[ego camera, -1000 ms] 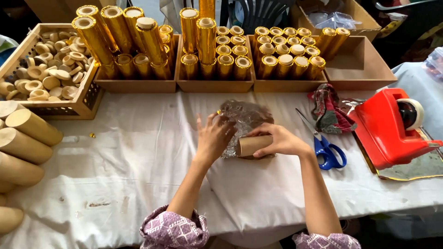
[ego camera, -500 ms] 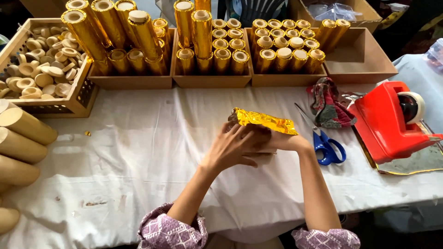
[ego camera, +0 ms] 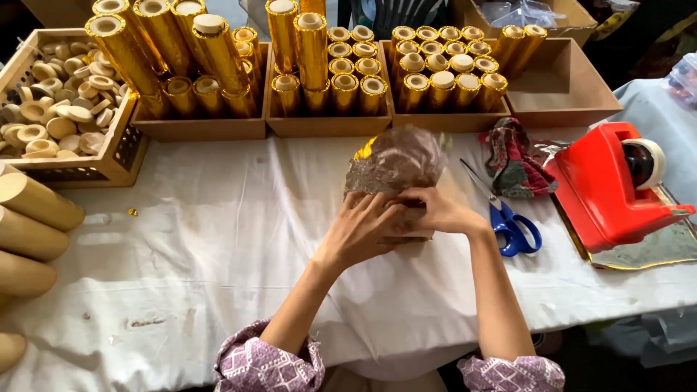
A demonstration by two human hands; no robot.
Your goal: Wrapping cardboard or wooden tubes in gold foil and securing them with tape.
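Looking down from my head, my left hand (ego camera: 361,231) and my right hand (ego camera: 435,213) meet at the middle of the bench (ego camera: 218,247), fingers closed together over a short cardboard tube (ego camera: 406,231) that is mostly hidden beneath them. A crinkled sheet of foil (ego camera: 396,161), dull silver on the side facing me with a gold edge showing at its top left, rises just beyond my fingertips, and both hands pinch its lower edge against the tube. Just to the right of my right hand lie blue-handled scissors (ego camera: 508,221), and beyond them a patterned cloth (ego camera: 514,163) and a red tape dispenser (ego camera: 606,190). Past the foil, cardboard boxes hold rows of gold-wrapped tubes (ego camera: 327,65). Far off to the left of my left hand sit a crate of round wooden caps (ego camera: 58,120) and several bare cardboard tubes (ego camera: 33,232).
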